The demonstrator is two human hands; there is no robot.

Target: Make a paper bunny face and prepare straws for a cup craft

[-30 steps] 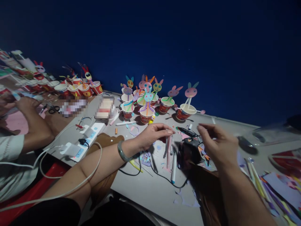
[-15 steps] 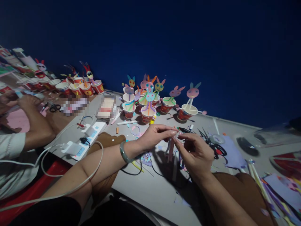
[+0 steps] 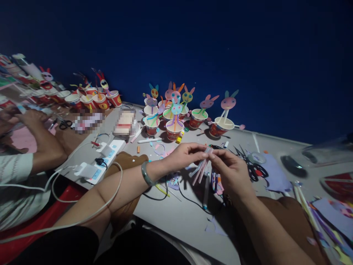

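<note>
Above the table, my left hand (image 3: 183, 156), with a bangle on its wrist, pinches the upper end of a small bundle of translucent straws (image 3: 200, 170), pinkish and clear. My right hand (image 3: 234, 172) has its thumb and fingers closed on the same end from the other side. The straws' lower ends fan out downward to the left. A marker (image 3: 206, 193) lies on the table below them. Behind my hands stand red paper cups (image 3: 222, 129) with paper rabbit heads (image 3: 228, 102) on straw-like legs.
Scissors (image 3: 257, 171), a tape roll (image 3: 257, 157) and purple paper (image 3: 278, 175) lie to the right. A power strip (image 3: 109, 162) sits at left, its white cable crossing over my left arm. At far left a co-worker's arm (image 3: 49, 136) rests near more cups.
The straws, hanging nearly straight down before, now slant to the left and fan apart. My right fingers have closed in beside my left fingertips. The view has shifted slightly.
</note>
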